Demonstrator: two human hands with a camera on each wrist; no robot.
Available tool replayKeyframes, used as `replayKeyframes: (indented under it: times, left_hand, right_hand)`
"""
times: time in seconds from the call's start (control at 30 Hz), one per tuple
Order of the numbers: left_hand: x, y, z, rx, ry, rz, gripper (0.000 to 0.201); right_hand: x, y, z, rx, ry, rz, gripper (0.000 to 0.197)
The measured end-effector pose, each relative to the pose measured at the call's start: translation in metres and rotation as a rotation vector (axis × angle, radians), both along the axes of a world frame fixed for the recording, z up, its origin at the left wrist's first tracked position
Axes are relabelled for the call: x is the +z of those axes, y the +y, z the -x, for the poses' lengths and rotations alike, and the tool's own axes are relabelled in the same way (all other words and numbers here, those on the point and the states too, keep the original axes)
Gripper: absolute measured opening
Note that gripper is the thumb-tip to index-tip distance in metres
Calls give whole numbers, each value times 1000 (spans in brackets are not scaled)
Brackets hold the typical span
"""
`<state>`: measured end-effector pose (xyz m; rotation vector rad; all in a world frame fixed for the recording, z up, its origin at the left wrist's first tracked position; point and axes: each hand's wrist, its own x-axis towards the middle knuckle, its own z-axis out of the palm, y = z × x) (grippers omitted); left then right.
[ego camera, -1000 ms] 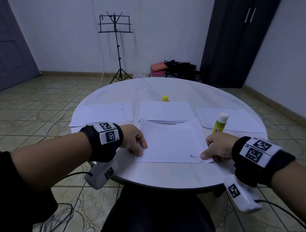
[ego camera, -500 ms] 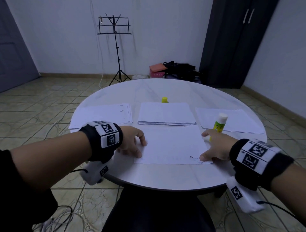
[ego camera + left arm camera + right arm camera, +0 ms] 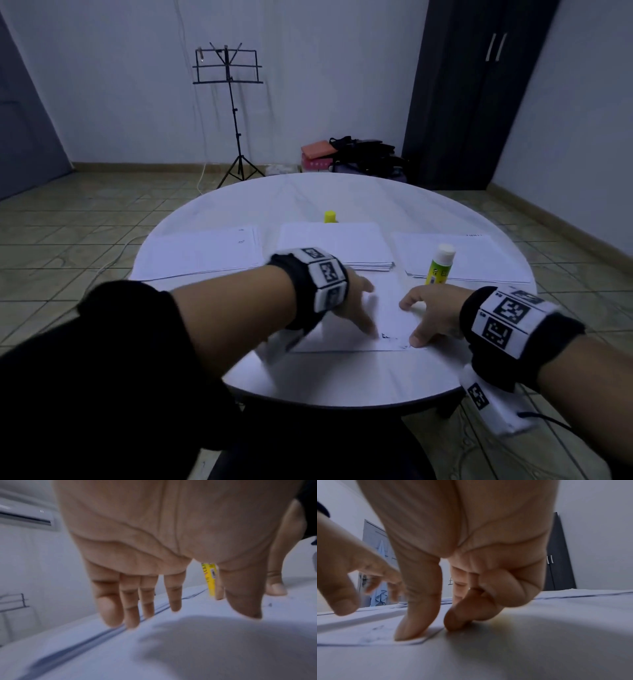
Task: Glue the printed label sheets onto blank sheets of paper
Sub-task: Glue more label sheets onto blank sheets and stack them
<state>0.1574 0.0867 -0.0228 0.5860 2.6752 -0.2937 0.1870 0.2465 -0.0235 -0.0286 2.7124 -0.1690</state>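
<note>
A white sheet (image 3: 390, 298) with small black print at its near right corner lies flat on the round white table (image 3: 342, 380) in front of me. My left hand (image 3: 356, 301) rests flat on this sheet near its middle, blurred, and the left wrist view shows its fingers (image 3: 130, 608) straight over the paper. My right hand (image 3: 419, 320) is at the sheet's near right corner. There its thumb (image 3: 412, 632) presses the paper (image 3: 368, 632) down while the other fingers curl loosely. An upright glue stick (image 3: 440, 265), yellow-green with a white cap, stands just behind the right hand.
Three paper stacks lie across the table's far half: left (image 3: 202, 250), middle (image 3: 332, 243), right (image 3: 479, 253). A small yellow cap (image 3: 330, 216) sits behind the middle stack. On the floor beyond stand a music stand (image 3: 233, 120), bags and a dark wardrobe (image 3: 479, 96).
The sheet's raised far edge has settled flat. My left hand has swept right from the sheet's left edge across the paper toward my right hand, which stays at the near right corner.
</note>
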Motion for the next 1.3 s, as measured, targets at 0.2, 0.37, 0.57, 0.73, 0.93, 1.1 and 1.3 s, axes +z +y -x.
replayKeyframes:
  times: [0.2,0.37,0.57,0.73,0.93,1.1,1.3]
  left_hand:
    - [-17,30,-9,-125,-62,-44,86]
    - [-13,-24,-1,-70,-91,-57,88]
    - [-11,-98,-2,111,-75,-21,100]
    - [-12,-117,-2,183,-66,-4,100]
    - [-10,-115,-4,209,-79,-3,100]
    - [-9,-110,-3,136,-55,32,88]
    - [-12,-118,3,176,-66,56,113]
  right_hand:
    - [2,0,1,9,-5,-8,66]
    - [-1,1,1,-13,-9,23,66]
    - [4,-6,-6,45,-8,-67,66]
    - [14,-36,-12,207,4,-273,51]
    - [12,-111,-9,483,19,-115,56]
    - [4,-150,6,506,-48,6,72]
    - [10,-111,28,370,-60,-128,89]
